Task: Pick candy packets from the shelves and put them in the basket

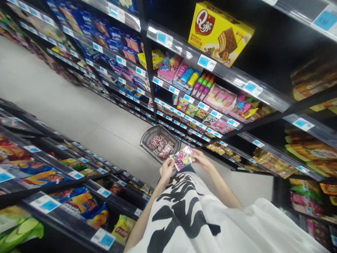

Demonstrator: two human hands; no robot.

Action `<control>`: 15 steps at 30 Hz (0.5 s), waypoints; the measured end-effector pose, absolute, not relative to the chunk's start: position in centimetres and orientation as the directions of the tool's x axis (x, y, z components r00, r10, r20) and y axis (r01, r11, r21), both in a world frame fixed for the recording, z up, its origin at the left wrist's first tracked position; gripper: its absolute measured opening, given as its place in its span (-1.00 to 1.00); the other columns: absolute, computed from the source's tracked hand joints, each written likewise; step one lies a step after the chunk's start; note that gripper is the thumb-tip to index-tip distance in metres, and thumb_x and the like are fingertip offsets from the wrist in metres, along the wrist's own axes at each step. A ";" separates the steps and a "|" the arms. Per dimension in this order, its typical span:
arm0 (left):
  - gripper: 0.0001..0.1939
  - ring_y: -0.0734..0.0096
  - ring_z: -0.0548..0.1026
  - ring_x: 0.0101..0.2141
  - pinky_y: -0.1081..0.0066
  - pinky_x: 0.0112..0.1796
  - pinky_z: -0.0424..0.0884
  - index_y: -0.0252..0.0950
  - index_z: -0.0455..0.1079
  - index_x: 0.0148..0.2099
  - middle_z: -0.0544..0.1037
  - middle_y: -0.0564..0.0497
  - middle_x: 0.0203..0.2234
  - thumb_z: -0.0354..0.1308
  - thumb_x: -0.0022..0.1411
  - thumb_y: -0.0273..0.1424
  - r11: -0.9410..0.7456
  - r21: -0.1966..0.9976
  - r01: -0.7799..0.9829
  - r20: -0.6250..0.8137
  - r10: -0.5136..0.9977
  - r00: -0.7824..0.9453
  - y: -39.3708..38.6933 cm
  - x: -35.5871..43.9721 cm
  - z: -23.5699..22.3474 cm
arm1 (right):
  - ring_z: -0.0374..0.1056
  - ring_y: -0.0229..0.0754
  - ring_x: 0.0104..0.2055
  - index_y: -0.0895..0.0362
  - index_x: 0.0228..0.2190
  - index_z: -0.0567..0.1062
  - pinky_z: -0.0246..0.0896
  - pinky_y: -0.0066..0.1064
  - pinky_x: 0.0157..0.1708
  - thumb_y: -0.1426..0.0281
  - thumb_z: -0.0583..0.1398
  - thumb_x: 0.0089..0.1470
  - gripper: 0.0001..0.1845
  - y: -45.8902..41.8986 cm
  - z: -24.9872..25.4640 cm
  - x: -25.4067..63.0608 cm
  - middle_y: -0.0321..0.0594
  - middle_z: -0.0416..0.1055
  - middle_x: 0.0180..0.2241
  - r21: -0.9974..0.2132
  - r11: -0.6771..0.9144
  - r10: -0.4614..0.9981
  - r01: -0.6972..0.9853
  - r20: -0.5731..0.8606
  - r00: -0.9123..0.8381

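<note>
- Shelving (226, 74), biggest stuff on my head cam: tall rack of snacks to my right, another rack (76, 225) to my left, tho parts are blurry.
- Floor (86, 109): pale grey, running btwn the racks.
- Basket (151, 133): dark grey plastic w/ slotted sides, sitting on the floor ahead of me. Small wrapped packs (158, 144) lie inside; can't read the labels tbh.
- Yellow box (219, 33): on the rack to the right, well apart from my hands.
- Left hand (167, 169): fingers pinched on one edge of the candy bag, nr the basket.
- Right hand (202, 160): pinching the opp. edge, so both hands are on the same item rn.
- Candy bag (182, 158): the thing in hand, purple/green/white, held btwn both hands in front of my shirt. In view it sits by the near side of the basket; can't tell how high above the rim.
- Step rn imo = two-handed hold, print facing up. Any move from here calls for a light pinch, bc the bag looks soft and could crumple.
</note>
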State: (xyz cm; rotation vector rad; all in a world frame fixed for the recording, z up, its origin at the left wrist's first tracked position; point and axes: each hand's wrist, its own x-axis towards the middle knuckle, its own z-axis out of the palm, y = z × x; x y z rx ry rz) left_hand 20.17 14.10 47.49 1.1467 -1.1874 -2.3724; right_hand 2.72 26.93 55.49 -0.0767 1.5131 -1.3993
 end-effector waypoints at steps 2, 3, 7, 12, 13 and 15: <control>-0.47 0.36 0.50 -0.36 0.44 -0.36 0.46 -0.29 0.46 -0.19 0.54 -0.03 -0.35 0.45 -0.05 -0.03 -0.634 0.760 -0.140 -0.526 -0.475 -0.705 14.8 19.8 47.5 | 0.49 -0.18 -0.25 0.12 -0.13 0.56 0.43 -0.41 -0.26 0.26 0.53 -0.26 -0.39 28.0 55.7 2.0 -0.18 0.59 -0.18 -0.736 0.393 -0.660 0.550 -0.643 -0.389; -0.49 0.39 0.48 -0.40 0.45 -0.39 0.44 -0.31 0.45 -0.22 0.53 -0.01 -0.38 0.45 -0.05 -0.03 -0.639 0.754 -0.152 -0.520 -0.440 -0.732 15.2 19.5 47.6 | 0.50 -0.16 -0.25 0.15 -0.15 0.57 0.44 -0.39 -0.24 0.29 0.55 -0.30 -0.39 28.5 55.7 1.7 -0.15 0.59 -0.19 -0.716 0.434 -0.666 0.547 -0.664 -0.341; -0.49 0.41 0.48 -0.42 0.43 -0.38 0.45 -0.31 0.43 -0.22 0.54 -0.02 -0.37 0.40 0.00 0.01 -0.666 0.724 -0.181 -0.509 -0.338 -0.791 16.7 18.0 47.7 | 0.54 -0.07 -0.29 0.22 -0.21 0.56 0.51 -0.25 -0.22 0.25 0.57 -0.36 -0.36 29.3 55.1 1.2 -0.07 0.60 -0.24 -0.634 0.563 -0.652 0.530 -0.735 -0.187; -0.47 0.32 0.53 -0.33 0.37 -0.31 0.50 -0.30 0.42 -0.14 0.56 -0.06 -0.29 0.35 0.02 0.01 -0.646 0.733 -0.212 -0.546 -0.375 -0.749 17.2 16.0 46.3 | 0.56 0.04 -0.24 0.22 -0.17 0.56 0.55 -0.10 -0.23 0.14 0.54 -0.31 -0.33 28.7 53.5 -0.6 0.01 0.60 -0.19 -0.622 0.645 -0.633 0.444 -0.760 -0.146; -0.49 0.30 0.53 -0.33 0.35 -0.30 0.50 -0.30 0.43 -0.15 0.56 -0.06 -0.30 0.34 0.02 -0.02 -0.633 0.740 -0.229 -0.559 -0.389 -0.732 16.9 15.7 45.8 | 0.56 0.04 -0.24 0.22 -0.19 0.56 0.55 -0.09 -0.21 0.15 0.54 -0.32 -0.34 28.5 52.9 -1.5 0.00 0.60 -0.21 -0.632 0.657 -0.632 0.410 -0.759 -0.157; -0.58 0.29 0.53 -0.33 0.34 -0.27 0.50 -0.30 0.43 -0.16 0.57 -0.05 -0.31 0.32 0.05 -0.11 -0.596 0.753 -0.279 -0.592 -0.429 -0.682 16.3 15.4 44.8 | 0.54 0.03 -0.23 0.22 -0.22 0.58 0.52 -0.08 -0.14 0.22 0.52 -0.31 -0.42 28.1 51.5 -3.8 -0.05 0.60 -0.25 -0.668 0.670 -0.633 0.325 -0.742 -0.219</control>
